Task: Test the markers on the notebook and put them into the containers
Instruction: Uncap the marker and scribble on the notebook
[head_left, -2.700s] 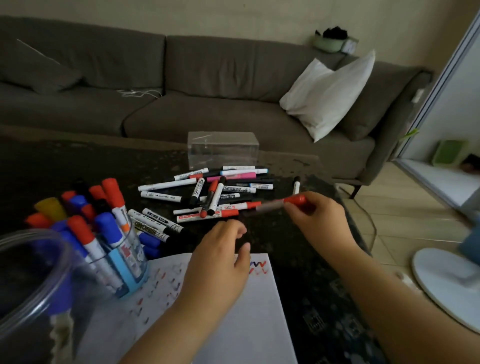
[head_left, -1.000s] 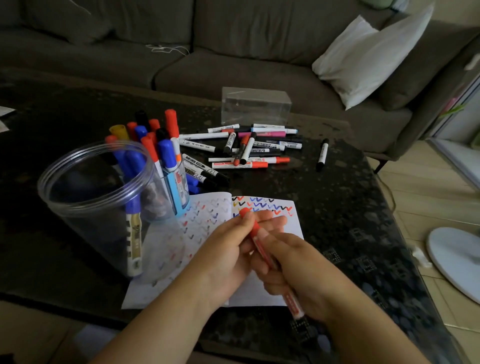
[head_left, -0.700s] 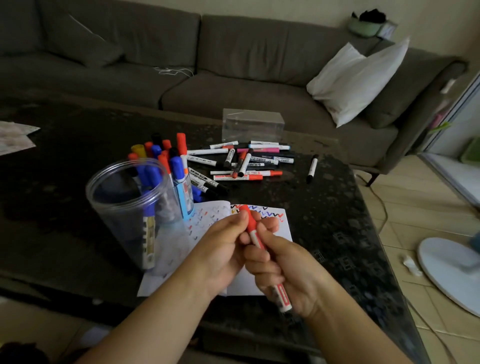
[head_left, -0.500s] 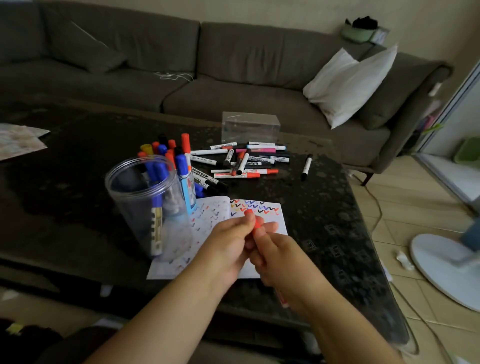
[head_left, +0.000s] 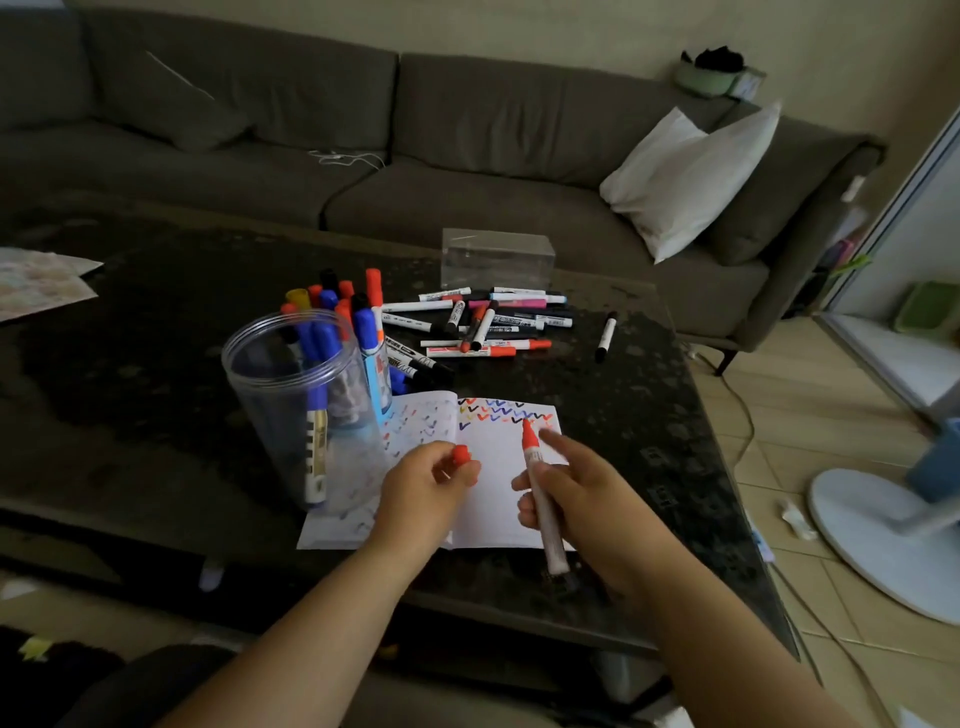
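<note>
Two hands over the open notebook (head_left: 498, 488) at the table's (head_left: 156, 405) near edge. Your right hand (head_left: 582, 499) grips the uncapped red marker (head_left: 540, 493), tip pointing at the zigzag test marks along the page's far edge; index finger stretched out. Your left hand (head_left: 423, 488) pinches the red cap (head_left: 460, 457). Clear round container (head_left: 301, 410) stands on the notebook's left page, one blue marker inside; a fuller marker cup (head_left: 363, 343) just behind it. Loose markers (head_left: 483, 325) lie mid-table, before a clear box (head_left: 496, 258) at the far edge
</note>
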